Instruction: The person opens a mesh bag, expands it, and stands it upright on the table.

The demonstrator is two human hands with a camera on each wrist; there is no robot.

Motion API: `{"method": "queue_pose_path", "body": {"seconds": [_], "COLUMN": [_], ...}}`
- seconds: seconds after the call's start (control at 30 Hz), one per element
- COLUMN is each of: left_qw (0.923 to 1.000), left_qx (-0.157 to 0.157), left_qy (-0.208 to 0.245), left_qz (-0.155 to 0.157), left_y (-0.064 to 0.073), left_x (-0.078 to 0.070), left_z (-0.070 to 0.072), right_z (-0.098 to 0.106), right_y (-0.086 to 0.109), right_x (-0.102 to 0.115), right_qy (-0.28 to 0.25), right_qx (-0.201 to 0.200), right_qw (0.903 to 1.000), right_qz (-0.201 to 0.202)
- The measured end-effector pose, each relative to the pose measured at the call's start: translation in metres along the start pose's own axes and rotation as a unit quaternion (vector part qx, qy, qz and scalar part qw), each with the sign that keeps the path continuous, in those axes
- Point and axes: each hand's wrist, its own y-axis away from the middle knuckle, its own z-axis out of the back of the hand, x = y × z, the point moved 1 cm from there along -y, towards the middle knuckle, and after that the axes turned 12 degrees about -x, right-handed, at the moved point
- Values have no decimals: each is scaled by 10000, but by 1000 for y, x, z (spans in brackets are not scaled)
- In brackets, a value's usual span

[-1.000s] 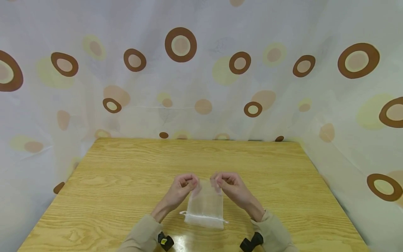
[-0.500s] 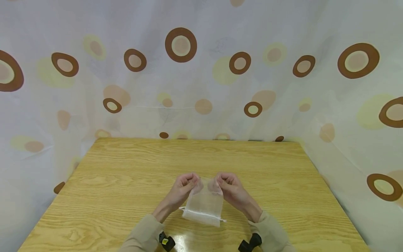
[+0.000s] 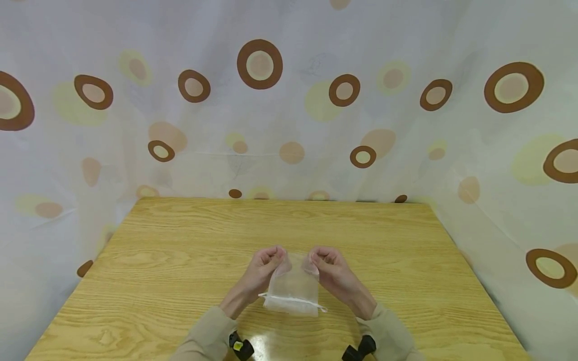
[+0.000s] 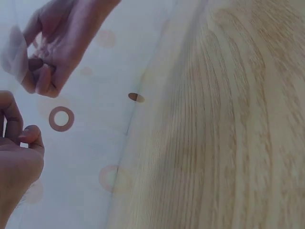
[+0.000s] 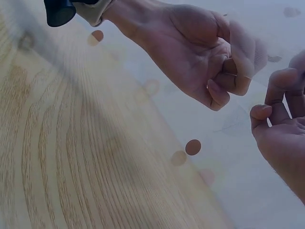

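A sheer white organza drawstring bag [image 3: 294, 287] is stretched between both hands at the near middle of the table. My left hand [image 3: 264, 271] pinches its far left corner between thumb and fingers. At the far right corner, my right hand [image 3: 333, 271] has the same pinch. Fingers show through the thin mesh. The white drawstring [image 3: 295, 300] crosses the end nearer to me, with a small loop sticking out at each side. In the right wrist view, mesh covers the fingertips of the left hand [image 5: 190, 47]; the right hand [image 5: 286, 119] is partly cut off.
A wood-grain table [image 3: 180, 240] lies under the hands. Behind it and along both sides hangs a pale curtain [image 3: 289, 115] with brown rings and pastel spots. Black wrist cameras [image 3: 359, 348] sit at the beige sleeves [image 3: 388, 328].
The bag's drawstring end has risen a little away from me, and the bag tilted briefly before levelling. Both hands keep their pinch and have barely moved.
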Motion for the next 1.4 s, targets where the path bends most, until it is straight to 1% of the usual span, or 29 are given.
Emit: {"method": "queue_pose_path", "body": {"seconds": [0.13, 0.23, 0.3, 0.37, 0.47, 0.57, 0.67, 0.73, 0.83, 0.93, 1.0, 1.17, 1.3, 1.4], "left_qw": [9991, 9975, 9962, 9944, 9908, 9855, 9788, 9744, 9685, 9611, 9567, 9498, 9439, 9412], "left_qx": [-216, -405, -483, -563, -636, -694, -761, -854, -1100, -1365, -1506, -1650, -1763, -1806], "left_qy": [-10, -47, -29, 55, 269, 629, 808, 779, 571, 483, 441, 521, 905, 1055], "left_qz": [360, 577, 719, 893, 1162, 1412, 1722, 1927, 2161, 2350, 2450, 2605, 2642, 2652], "left_y": [0, 0, -1, -1, -3, -4, -5, -6, -7, -7, -7, -6, -6, -8], "left_x": [-1, -1, 0, 1, 4, 8, 12, 14, 17, 20, 21, 25, 27, 28], "left_z": [-1, 0, 1, 2, 5, 8, 10, 10, 9, 8, 8, 10, 12, 13], "right_z": [1, 3, 4, 5, 6, 7, 7, 7, 6, 6, 7, 9, 12, 16], "right_y": [0, 1, 1, 0, -1, -1, -2, -2, -3, -3, -2, 0, -2, -2], "right_x": [-1, -3, -4, -5, -8, -12, -16, -18, -20, -22, -23, -27, -31, -33], "right_qy": [-189, -222, -148, -108, -151, -355, -372, -308, -227, -342, -431, -517, -503, -531], "right_qx": [-28, -181, -485, -858, -1421, -1821, -2161, -2342, -2570, -2736, -2821, -3037, -3324, -3499], "right_qw": [9994, 9983, 9962, 9918, 9807, 9682, 9556, 9476, 9374, 9293, 9248, 9144, 9029, 8958], "right_qz": [-274, -515, -714, -944, -1333, -1676, -1966, -2151, -2340, -2456, -2515, -2627, -2678, -2688]}}
